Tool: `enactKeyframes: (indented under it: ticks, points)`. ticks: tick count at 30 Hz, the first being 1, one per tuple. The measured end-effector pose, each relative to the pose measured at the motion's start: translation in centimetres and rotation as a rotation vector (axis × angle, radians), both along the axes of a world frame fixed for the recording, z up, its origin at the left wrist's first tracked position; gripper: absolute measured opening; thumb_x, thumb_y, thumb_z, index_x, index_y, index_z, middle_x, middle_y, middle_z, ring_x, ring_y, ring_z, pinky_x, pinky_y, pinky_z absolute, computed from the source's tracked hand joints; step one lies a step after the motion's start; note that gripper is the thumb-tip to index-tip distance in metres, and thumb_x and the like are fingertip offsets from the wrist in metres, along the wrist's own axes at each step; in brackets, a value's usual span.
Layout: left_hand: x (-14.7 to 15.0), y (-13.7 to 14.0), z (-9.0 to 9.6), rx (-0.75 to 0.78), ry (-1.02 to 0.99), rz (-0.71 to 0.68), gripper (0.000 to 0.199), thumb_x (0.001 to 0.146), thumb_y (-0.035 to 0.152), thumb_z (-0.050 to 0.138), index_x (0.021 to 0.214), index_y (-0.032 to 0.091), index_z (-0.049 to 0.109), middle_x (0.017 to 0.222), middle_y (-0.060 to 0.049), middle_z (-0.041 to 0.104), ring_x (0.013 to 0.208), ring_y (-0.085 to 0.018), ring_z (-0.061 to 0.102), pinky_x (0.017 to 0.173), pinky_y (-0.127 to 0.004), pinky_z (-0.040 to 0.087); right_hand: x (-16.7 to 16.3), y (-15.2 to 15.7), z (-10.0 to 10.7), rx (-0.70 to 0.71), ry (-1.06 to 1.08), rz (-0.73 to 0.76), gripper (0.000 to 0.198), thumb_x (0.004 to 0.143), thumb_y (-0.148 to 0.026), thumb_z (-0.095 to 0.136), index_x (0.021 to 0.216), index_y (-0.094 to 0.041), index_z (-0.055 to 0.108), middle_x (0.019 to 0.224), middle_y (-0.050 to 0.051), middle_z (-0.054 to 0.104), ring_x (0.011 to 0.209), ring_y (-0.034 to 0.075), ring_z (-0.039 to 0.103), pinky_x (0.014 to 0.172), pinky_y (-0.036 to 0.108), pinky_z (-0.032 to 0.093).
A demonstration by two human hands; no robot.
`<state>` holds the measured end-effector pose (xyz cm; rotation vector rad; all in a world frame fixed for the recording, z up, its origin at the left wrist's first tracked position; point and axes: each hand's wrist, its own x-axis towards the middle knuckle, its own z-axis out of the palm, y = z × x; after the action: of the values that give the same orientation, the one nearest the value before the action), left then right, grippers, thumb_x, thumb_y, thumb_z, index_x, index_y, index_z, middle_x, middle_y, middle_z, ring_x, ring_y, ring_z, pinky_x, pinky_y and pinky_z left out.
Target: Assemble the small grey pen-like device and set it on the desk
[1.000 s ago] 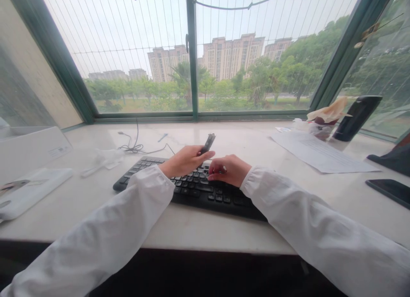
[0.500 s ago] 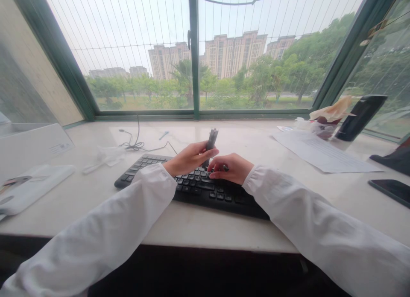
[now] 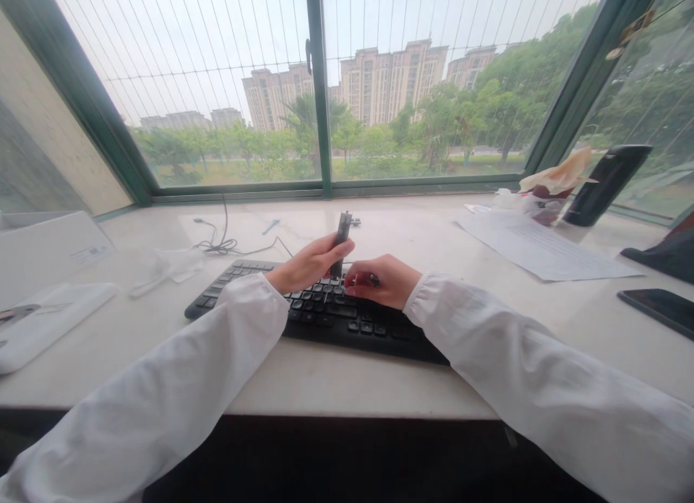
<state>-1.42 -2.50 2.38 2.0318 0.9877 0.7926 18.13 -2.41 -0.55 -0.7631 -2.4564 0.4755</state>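
Observation:
My left hand [image 3: 308,263] grips a slim dark grey bar-shaped object [image 3: 341,241] between thumb and fingers. The bar stands nearly upright, leaning slightly right, its lower end close to my right fingers. My right hand [image 3: 391,279] is closed in a pinch just right of it. A small black object [image 3: 374,280] pokes out of that pinch; most of it is hidden, so its kind cannot be told. Both hands are over a black keyboard [image 3: 374,337], which lies at a slant on the white tabletop [image 3: 260,387].
A coiled cable [image 3: 220,244], crumpled clear plastic [image 3: 168,264] and a white box [image 3: 51,246] lie leftward. Beyond my hands is a small dark piece [image 3: 356,222]. Rightward are paper sheets [image 3: 547,246], a black cylinder [image 3: 606,186] and a phone [image 3: 658,309].
The whole view has shifted slightly. My left hand still grips the bar, which is a little more upright. The small dark piece behind it now shows. My right fingers remain pinched close to it.

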Motion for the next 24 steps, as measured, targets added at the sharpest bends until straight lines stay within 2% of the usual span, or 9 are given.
enactKeyframes:
  ticks: [6,12,24]
  points:
    - [-0.06,-0.19,0.22,-0.037,0.002,0.047,0.04,0.09,0.057,0.045,0.083,0.017,0.044,0.07,0.002,0.037,0.059,-0.009,0.04,0.049,-0.021,0.037,-0.01,-0.09,0.06,-0.002,0.004,0.008,0.016,0.082,-0.029,0.063,0.09,-0.016,0.069,0.06,-0.003,0.058,0.055,0.008,0.051,0.06,0.02,0.041]
    - [-0.24,-0.21,0.44,-0.049,-0.044,-0.055,0.038,0.089,0.056,0.047,0.095,0.019,0.051,0.081,-0.001,0.041,0.067,-0.011,0.041,0.052,-0.022,0.04,0.11,-0.1,0.01,0.017,0.021,0.035,0.015,0.082,-0.025,0.062,0.091,-0.016,0.069,0.061,-0.002,0.059,0.055,0.008,0.053,0.06,0.02,0.042]
    - [-0.38,-0.38,0.64,-0.074,-0.077,-0.126,0.034,0.09,0.053,0.047,0.095,0.019,0.05,0.085,-0.001,0.041,0.069,-0.011,0.042,0.054,-0.021,0.039,0.06,-0.22,0.03,-0.001,0.06,-0.037,0.019,0.082,-0.033,0.064,0.092,-0.018,0.072,0.061,-0.001,0.062,0.057,0.009,0.057,0.064,0.021,0.043]
